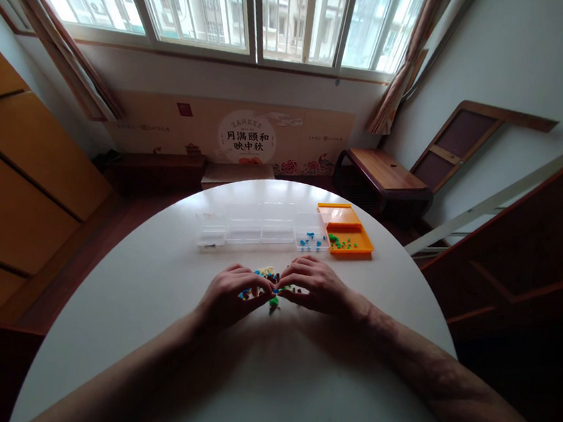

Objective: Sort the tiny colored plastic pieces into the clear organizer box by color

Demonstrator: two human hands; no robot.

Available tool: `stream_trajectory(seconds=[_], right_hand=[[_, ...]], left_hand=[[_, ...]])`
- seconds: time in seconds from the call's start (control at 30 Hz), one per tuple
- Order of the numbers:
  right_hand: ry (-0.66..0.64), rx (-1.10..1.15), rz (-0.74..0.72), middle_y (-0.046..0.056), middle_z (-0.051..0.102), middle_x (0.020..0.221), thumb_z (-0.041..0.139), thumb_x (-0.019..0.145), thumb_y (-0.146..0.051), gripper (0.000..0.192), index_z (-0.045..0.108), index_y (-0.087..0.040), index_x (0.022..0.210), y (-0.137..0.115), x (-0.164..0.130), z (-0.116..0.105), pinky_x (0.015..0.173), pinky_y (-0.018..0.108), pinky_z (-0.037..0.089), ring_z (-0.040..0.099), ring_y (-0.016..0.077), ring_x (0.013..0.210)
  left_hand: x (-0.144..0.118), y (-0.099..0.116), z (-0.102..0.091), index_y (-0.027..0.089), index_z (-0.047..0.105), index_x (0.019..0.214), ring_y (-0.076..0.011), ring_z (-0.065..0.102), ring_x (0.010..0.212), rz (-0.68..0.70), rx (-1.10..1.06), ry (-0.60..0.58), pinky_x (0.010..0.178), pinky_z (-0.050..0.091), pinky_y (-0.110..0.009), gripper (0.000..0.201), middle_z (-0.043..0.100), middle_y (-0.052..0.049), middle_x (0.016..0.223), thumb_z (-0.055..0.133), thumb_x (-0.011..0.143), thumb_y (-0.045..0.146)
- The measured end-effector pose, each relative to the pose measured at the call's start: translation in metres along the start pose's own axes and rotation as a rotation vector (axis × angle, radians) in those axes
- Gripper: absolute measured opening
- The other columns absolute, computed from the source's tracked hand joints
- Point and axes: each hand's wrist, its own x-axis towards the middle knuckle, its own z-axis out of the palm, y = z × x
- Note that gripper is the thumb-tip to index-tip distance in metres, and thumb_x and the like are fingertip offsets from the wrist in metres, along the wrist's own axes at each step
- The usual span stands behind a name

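Note:
A pile of tiny mixed building bricks (267, 273), yellow, blue, brown and green, lies on the white table between my hands. My left hand (232, 293) curls in from the left side, thumb and fingers drawn together at the pile's near edge. From the right, my right hand (318, 285) meets it, its fingertips pinched close to the left ones. A speck of blue shows where the fingertips meet; whatever they hold is too small to make out. Just below them lies a green brick cluster (274, 301). The fingers hide part of the pile.
Beyond my hands stands a clear compartment box (243, 235), with blue bricks (311, 242) in its right-hand section. Against its right end sits an orange box (358, 251) holding green bricks (338, 242). The round white table (151, 305) has a wooden chair (386, 172) beyond it.

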Motion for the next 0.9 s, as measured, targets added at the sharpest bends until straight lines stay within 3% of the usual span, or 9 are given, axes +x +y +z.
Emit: stream_trajectory(seconds=[0.2, 0.33, 0.5, 0.67, 0.9], right_hand=[[0.086, 0.003, 0.057, 0.003, 0.082, 0.108, 0.07, 0.106, -0.033, 0.011, 0.076, -0.029, 0.114, 0.003, -0.002, -0.003, 0.098, 0.042, 0.058, 0.076, 0.0211, 0.099], [0.273, -0.103, 0.262, 0.004, 0.081, 0.104, 0.071, 0.105, -0.032, 0.007, 0.076, -0.027, 0.104, 0.012, -0.008, -0.011, 0.096, 0.043, 0.057, 0.074, 0.0239, 0.099], [0.427, -0.24, 0.508, 0.005, 0.077, 0.096, 0.07, 0.104, -0.031, 0.008, 0.074, -0.025, 0.1, 0.028, -0.018, -0.018, 0.092, 0.044, 0.056, 0.069, 0.0266, 0.093], [0.437, -0.351, 0.59, 0.009, 0.077, 0.112, 0.069, 0.102, -0.031, 0.016, 0.071, -0.023, 0.115, 0.036, -0.021, -0.014, 0.098, 0.05, 0.055, 0.067, 0.0328, 0.106], [0.379, -0.29, 0.526, 0.01, 0.076, 0.118, 0.068, 0.098, -0.027, 0.02, 0.069, -0.024, 0.119, 0.025, -0.015, -0.008, 0.103, 0.051, 0.056, 0.068, 0.0333, 0.113]], left_hand=[[-0.001, -0.004, -0.003, 0.025, 0.079, 0.097, -0.0145, 0.079, 0.076, 0.028, 0.078, 0.01, 0.081, 0.055, -0.03, 0.009, 0.085, 0.001, 0.09, 0.077, 0.103, 0.032], [-0.005, -0.015, -0.012, 0.026, 0.078, 0.095, -0.0156, 0.078, 0.079, 0.074, 0.196, 0.011, 0.082, 0.054, -0.032, 0.011, 0.085, 0.0, 0.095, 0.074, 0.104, 0.03], [-0.009, -0.023, -0.017, 0.025, 0.079, 0.089, -0.0181, 0.074, 0.084, -0.013, 0.248, 0.029, 0.085, 0.056, -0.035, 0.018, 0.082, -0.003, 0.096, 0.072, 0.103, 0.033], [-0.012, -0.025, -0.013, 0.025, 0.082, 0.096, -0.0192, 0.071, 0.086, -0.041, 0.255, 0.036, 0.081, 0.055, -0.034, 0.014, 0.077, -0.005, 0.099, 0.07, 0.102, 0.03], [-0.012, -0.031, -0.009, 0.031, 0.083, 0.114, -0.0179, 0.069, 0.085, 0.042, 0.265, -0.045, 0.078, 0.056, -0.032, 0.018, 0.076, -0.005, 0.105, 0.069, 0.104, 0.026]])
